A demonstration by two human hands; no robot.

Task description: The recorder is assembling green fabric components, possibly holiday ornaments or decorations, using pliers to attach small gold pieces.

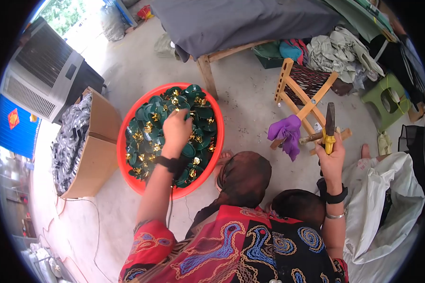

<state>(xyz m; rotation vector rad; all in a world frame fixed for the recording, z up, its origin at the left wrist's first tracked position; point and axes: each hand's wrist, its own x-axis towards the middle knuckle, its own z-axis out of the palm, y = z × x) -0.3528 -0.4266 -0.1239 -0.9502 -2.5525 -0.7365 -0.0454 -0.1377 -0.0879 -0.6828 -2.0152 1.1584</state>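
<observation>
Pliers (330,125), long axis fore-aft, tip fwd

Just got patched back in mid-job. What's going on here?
A person's left hand is reaching into a red basin heaped with green and gold pieces; whether it grips one is hidden. The right hand holds yellow-handled pliers, clear of the basin. A purple cloth lies on the wooden frame near them, and a cardboard box stands left of the basin.
</observation>
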